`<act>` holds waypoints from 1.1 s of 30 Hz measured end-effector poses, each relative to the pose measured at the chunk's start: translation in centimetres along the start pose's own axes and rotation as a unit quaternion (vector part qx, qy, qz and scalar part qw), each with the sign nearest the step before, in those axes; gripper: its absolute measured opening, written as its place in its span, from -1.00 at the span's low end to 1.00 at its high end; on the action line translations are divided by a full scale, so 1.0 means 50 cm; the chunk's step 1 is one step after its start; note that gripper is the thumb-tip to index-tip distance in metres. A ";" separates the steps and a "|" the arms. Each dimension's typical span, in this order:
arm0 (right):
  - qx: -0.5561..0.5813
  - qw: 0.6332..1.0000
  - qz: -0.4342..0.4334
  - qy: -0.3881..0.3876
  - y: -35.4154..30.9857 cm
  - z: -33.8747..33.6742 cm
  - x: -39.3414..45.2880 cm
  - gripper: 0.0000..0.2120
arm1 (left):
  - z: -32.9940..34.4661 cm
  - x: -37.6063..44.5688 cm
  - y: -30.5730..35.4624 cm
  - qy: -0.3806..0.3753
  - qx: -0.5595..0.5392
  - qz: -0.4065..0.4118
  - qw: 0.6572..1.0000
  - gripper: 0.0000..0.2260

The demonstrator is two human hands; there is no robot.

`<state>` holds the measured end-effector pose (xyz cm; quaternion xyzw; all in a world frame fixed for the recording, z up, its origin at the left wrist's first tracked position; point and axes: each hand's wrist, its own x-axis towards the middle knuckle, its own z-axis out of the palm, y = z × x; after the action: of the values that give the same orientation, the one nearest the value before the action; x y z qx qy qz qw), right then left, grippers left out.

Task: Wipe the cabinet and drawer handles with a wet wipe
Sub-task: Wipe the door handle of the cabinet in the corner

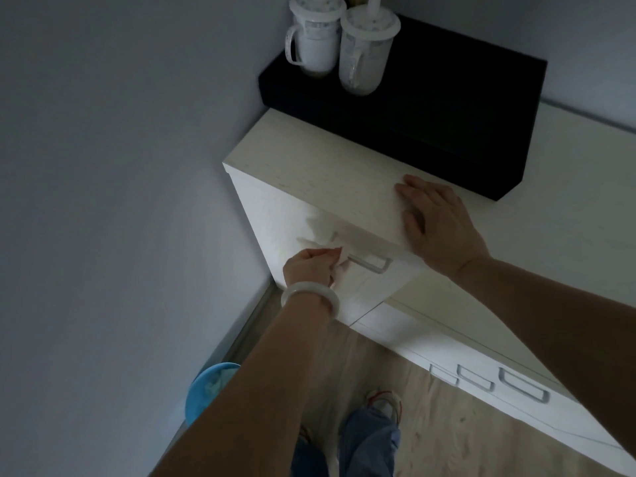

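Head view: left hand (311,266) pinches the wet wipe (340,261) on the drawer handle (370,263) near the cabinet's (309,160) left corner — right hand (433,222) lies flat on top. Next, likely, rub along the bar — lower handles (523,385) remain.

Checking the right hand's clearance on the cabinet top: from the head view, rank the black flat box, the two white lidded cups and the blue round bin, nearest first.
1. Black flat box, just beyond the right hand.
2. White lidded cups, on the box's far left end.
3. Blue round bin, on the floor, lower left.

Two lidded mugs (315,36) (366,51), four handles (370,261) (444,373) (475,378) (525,389), one black box (447,108).
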<state>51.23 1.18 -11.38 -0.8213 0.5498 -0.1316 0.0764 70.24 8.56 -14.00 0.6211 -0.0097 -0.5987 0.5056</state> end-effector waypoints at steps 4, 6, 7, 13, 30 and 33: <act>-0.001 1.000 0.001 0.004 -0.001 0.001 -0.001 -0.53 | 0.000 -0.003 -0.012 0.013 -0.006 0.016 1.000 -0.94; 0.001 1.000 0.001 0.003 0.001 0.001 -0.001 -0.53 | 0.010 -0.008 -0.020 0.023 -0.042 0.001 0.999 -0.92; -0.001 1.000 -0.001 0.003 0.001 0.001 -0.001 -0.53 | 0.017 -0.015 -0.024 0.026 -0.064 -0.016 0.997 -0.91; -0.010 1.000 -0.004 0.003 0.000 0.000 0.001 -0.56 | 0.059 -0.063 -0.055 0.012 -0.105 -0.094 0.990 -0.88; -0.001 1.000 -0.002 0.002 -0.002 -0.002 0.001 -0.52 | 0.042 -0.034 -0.024 0.043 -0.065 -0.074 0.994 -0.91; 0.000 1.000 -0.004 0.006 0.000 0.000 0.001 -0.53 | 0.029 -0.009 -0.008 0.058 -0.095 -0.047 0.993 -0.88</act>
<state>51.24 1.11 -11.37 -0.8225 0.5472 -0.1373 0.0727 68.79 8.12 -13.60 0.6033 0.1058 -0.5833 0.5334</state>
